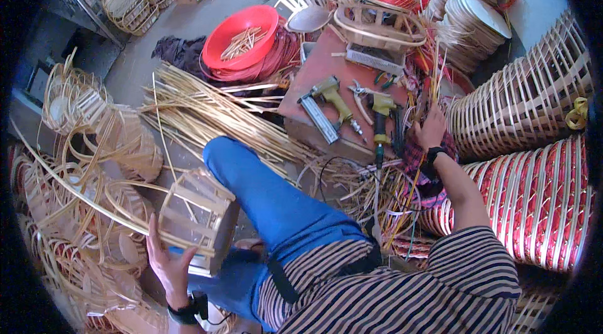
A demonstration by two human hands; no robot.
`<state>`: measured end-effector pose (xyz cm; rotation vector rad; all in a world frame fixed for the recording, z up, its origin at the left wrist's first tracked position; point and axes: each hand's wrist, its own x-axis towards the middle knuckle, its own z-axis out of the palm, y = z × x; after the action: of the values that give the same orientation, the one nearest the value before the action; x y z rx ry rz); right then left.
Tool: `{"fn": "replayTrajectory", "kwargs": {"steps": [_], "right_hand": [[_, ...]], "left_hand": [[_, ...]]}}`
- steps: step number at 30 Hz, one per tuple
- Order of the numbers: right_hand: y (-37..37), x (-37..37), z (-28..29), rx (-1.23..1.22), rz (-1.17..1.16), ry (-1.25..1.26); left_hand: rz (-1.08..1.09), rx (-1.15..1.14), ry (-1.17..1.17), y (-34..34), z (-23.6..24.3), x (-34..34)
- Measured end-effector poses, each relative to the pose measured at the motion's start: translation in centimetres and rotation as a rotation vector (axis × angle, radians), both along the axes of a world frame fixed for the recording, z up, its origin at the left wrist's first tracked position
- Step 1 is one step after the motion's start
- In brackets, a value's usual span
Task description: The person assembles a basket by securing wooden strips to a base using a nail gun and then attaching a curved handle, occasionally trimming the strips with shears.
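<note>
The left hand (pixel 168 266), its grip spread with thumb and fingers apart, touches the small basket (pixel 208 218) beside the blue trousers (pixel 270 186), while the right hand (pixel 432 128), its grip unclear, meets upright strips (pixel 436 76).

your shirt (pixel 389 290) is banded in dark and pale tan stripes, above trousers (pixel 257 177) of strong blue, and your two wristbands (pixel 183 314) are black. the small slatted basket (pixel 220 211) near you is pale straw-tan, like the long curved strip (pixel 78 191) and the heaped canes (pixel 213 108). ahead of you, the basin (pixel 267 23) is bright red, the worktop (pixel 308 76) a dull reddish brown, and the tray (pixel 375 61) white. one air tool (pixel 336 100) is olive green with a silvery magazine (pixel 319 122); the other tool (pixel 381 107) is olive and black. to your right, the tall basket (pixel 521 92) shows a tan lattice, the lower basket (pixel 534 202) alternates red and whitish bands with gold-toned crossing lines, the cloth (pixel 432 189) is pink-and-dark check, and the ribbon roll (pixel 576 115) is yellow.
</note>
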<state>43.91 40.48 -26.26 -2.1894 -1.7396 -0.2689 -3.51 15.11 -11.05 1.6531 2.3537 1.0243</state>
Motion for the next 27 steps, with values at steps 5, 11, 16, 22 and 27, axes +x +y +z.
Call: {"fn": "replayTrajectory", "kwargs": {"steps": [5,11,16,22,27], "right_hand": [[0.6,-5.1,0.4,-0.025,0.419,0.043],[0.5,-8.2,-0.4,-0.291,0.572,0.3],[0.0,-11.3,-0.8,-0.347,0.614,0.296],[1.4,-13.0,-1.9,-0.211,0.468,0.101],[3.9,-12.8,-2.4,-0.368,0.518,0.081]], "left_hand": [[-0.009,0.016,-0.047,0.3,1.3,0.7],[-0.03,-0.01,-0.042,0.8,1.9,1.1],[-0.051,-0.078,0.193,1.6,1.5,1.2],[-0.016,-0.117,0.203,1.3,1.3,1.7],[-0.041,-0.081,0.252,1.5,1.1,2.0]]}}
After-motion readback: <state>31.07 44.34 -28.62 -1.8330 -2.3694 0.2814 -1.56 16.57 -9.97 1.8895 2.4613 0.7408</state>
